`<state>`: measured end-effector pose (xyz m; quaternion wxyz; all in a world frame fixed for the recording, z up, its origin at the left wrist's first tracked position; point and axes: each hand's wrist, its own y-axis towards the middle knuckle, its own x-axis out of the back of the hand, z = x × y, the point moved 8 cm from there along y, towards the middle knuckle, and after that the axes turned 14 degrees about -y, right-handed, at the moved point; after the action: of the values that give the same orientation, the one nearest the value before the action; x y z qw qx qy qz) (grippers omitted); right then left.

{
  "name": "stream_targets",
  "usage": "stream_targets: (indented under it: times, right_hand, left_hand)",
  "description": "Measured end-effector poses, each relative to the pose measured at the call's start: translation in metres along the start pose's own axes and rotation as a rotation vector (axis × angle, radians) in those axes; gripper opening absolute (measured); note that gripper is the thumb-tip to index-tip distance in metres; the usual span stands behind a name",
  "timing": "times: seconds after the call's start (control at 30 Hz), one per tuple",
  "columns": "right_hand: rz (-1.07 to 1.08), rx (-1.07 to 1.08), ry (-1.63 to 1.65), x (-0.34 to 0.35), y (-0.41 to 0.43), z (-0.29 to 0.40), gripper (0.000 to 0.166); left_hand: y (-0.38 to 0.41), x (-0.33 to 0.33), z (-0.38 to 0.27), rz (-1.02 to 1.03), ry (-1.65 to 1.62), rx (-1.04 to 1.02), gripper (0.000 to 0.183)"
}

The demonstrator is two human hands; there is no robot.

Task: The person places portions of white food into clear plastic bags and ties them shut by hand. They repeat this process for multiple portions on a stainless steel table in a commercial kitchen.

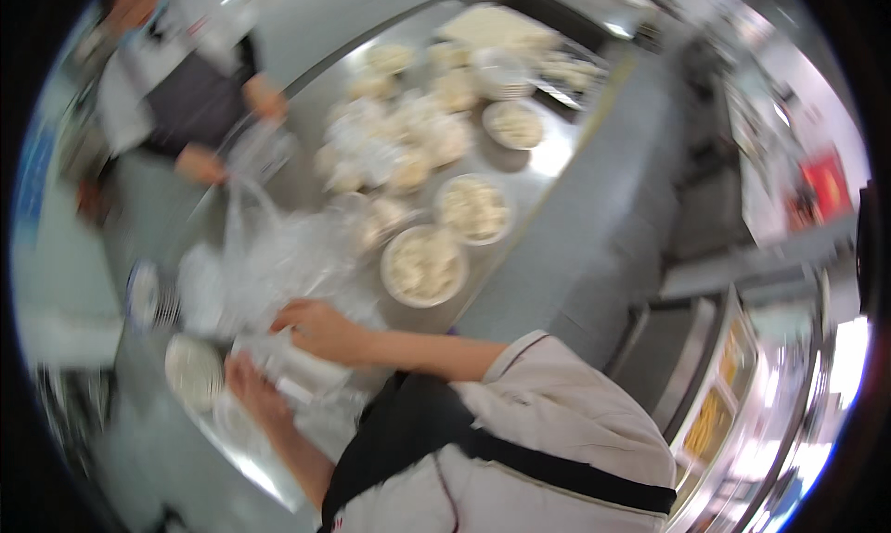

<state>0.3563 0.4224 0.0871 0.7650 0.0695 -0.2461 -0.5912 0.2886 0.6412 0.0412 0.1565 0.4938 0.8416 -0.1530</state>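
Note:
My right hand [321, 332], fingers curled, is at the near side of a heap of clear plastic bags [278, 261]. Below it my left hand [257, 390] lies with its fingers against crumpled clear plastic [299, 366]. Motion blur hides what either hand grips. Close to my left hand is a white oval item [195, 371], perhaps a stack of lids. Two round white bowls hold pale, chunky food: a nearer bowl [424, 266] and a farther bowl [475, 209]. Left of them, more pale food portions [397, 143] lie partly under clear plastic.
Across the steel table [550, 143], a person [195, 101] in a dark apron handles a clear plastic bag [259, 150]. Stacked bowls [501, 74] and a filled bowl [515, 124] stand near a dark tray [557, 77]. A stack of round white items [150, 295] stands at the left.

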Motion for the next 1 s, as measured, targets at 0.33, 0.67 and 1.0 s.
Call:
stream_targets:
  times: [0.33, 0.67, 1.0]
  right_hand:
    - [0.575, -0.527, 0.491, -0.074, -0.014, -0.032, 0.019]
    - [0.489, -0.526, 0.432, -0.047, 0.001, -0.050, 0.021]
    - [0.546, -0.455, 0.192, -0.037, 0.000, -0.041, 0.024]
  left_hand:
    - [-0.026, -0.055, -0.016, 0.240, -0.579, 0.145, 0.025]
    - [-0.038, -0.016, -0.024, -0.162, 0.208, 0.002, 0.016]
    - [-0.038, -0.043, -0.020, -0.088, 0.522, -0.179, 0.018]
